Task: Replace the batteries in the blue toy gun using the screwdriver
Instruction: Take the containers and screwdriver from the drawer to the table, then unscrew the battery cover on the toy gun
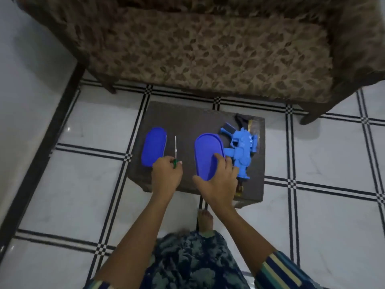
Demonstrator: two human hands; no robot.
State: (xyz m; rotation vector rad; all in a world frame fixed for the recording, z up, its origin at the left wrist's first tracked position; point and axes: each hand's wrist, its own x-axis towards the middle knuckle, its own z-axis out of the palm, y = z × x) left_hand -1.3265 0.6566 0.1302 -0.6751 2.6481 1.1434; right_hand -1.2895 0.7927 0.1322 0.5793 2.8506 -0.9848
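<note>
On a small dark stool (187, 122) lies the blue toy gun (241, 149) at the right, muzzle end toward me. A screwdriver (175, 150) with a green handle and thin metal shaft lies pointing away; my left hand (166, 176) grips its handle. My right hand (218, 180) holds the near end of a blue oval lidded box (207, 153) that sits just left of the gun, thumb on its left side and fingers over its right edge. A second blue oval box (154, 147) sits left of the screwdriver.
A patterned brown sofa (208, 49) stands right behind the stool. White floor tiles with black lines (83, 184) surround it, and a wall (25, 69) runs along the left. Dark and gold packaging (250, 124) lies behind the gun. My bare foot (205, 220) is under the stool's near edge.
</note>
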